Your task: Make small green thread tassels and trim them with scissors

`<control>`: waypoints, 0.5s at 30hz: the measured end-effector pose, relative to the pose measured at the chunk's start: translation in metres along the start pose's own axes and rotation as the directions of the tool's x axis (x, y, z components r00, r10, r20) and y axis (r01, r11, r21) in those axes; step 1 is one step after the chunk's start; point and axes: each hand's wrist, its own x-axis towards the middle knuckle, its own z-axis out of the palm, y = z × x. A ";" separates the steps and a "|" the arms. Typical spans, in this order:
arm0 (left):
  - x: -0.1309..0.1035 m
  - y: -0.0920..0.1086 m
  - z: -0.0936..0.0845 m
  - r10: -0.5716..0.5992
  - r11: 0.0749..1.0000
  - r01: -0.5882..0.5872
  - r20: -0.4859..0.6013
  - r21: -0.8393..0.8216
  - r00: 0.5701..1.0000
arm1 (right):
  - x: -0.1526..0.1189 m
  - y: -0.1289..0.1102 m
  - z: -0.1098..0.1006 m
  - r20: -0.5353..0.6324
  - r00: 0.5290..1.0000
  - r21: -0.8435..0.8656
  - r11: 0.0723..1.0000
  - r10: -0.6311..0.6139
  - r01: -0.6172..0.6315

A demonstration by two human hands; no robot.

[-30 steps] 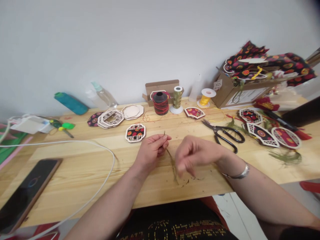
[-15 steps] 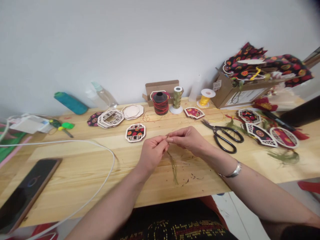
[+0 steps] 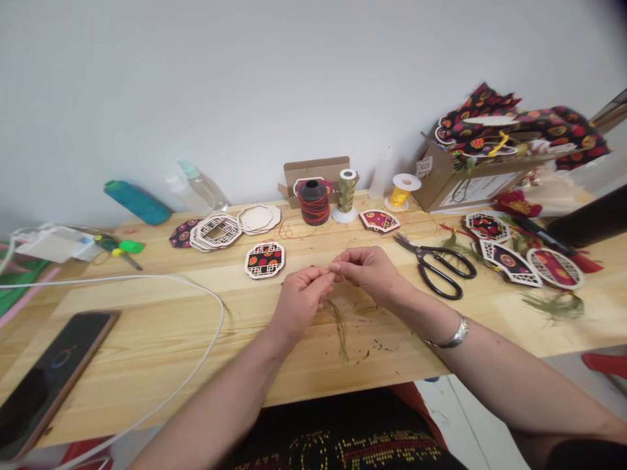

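Note:
Over the middle of the table, my left hand (image 3: 302, 299) is closed in a pinch on a bundle of green thread (image 3: 341, 336). Loose strands trail below the fingers onto the wood. My right hand (image 3: 365, 271) meets it at the fingertips, thumb and forefinger pressed together; what lies between them is too small and covered to make out. Beyond the left hand lies a wooden fretwork piece (image 3: 265, 260) backed with patterned fabric. Black-handled scissors (image 3: 435, 264) rest to the right of my right hand, blades partly apart.
Along the back stand a dark spool of red cord (image 3: 314, 205), a green thread cone (image 3: 345, 199) and a yellow spool (image 3: 402, 192). Fretwork pieces (image 3: 215, 233) are stacked at left. A phone (image 3: 51, 378) and white cable (image 3: 218, 320) lie left; a cardboard box (image 3: 482, 186) stands right.
My right fingertips have shifted slightly, with the thumb now straighter against the forefinger. The left fingers have closed a little over the bundle's top. The trailing strands stay in place.

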 end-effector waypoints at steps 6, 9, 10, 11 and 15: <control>0.001 0.003 0.000 -0.105 0.977 0.108 0.027 -0.185 0.994 | -0.002 -0.001 -0.001 0.012 1.000 0.022 0.999 0.024 -0.025; 0.001 0.003 -0.001 -0.138 0.965 0.143 0.042 -0.220 0.990 | -0.001 -0.001 -0.001 0.021 1.000 0.056 0.998 0.023 -0.024; 0.002 0.004 -0.002 -0.144 0.962 0.150 0.044 -0.227 0.989 | -0.001 -0.001 0.000 0.021 0.999 0.063 0.998 0.025 -0.026; 0.002 0.004 -0.002 -0.147 0.961 0.153 0.044 -0.232 0.988 | -0.001 0.000 0.000 0.019 0.999 0.070 0.997 0.025 -0.027; 0.002 0.003 -0.002 -0.131 0.965 0.135 0.033 -0.224 0.991 | -0.001 0.001 0.001 0.009 1.000 0.088 0.996 0.019 -0.020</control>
